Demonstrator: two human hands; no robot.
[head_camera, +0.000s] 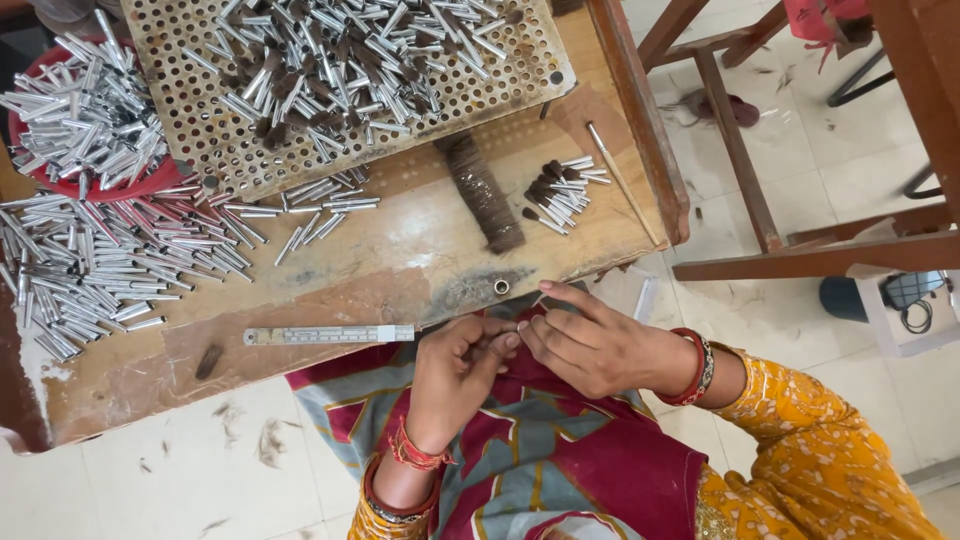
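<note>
A small tuft of bristles (516, 328), barely visible, is pinched between the fingertips of the left hand (455, 375) and right hand (595, 345), held together over the lap so it stays bunched, just below the counter (400, 250) edge.

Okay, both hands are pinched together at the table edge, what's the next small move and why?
Probably reach the right hand to the loose metal tubes for one. Both hands meet fingertip to fingertip, the left hand pinching something too small to make out, and no tube shows in either. Finished tufted tubes lie ahead.
</note>
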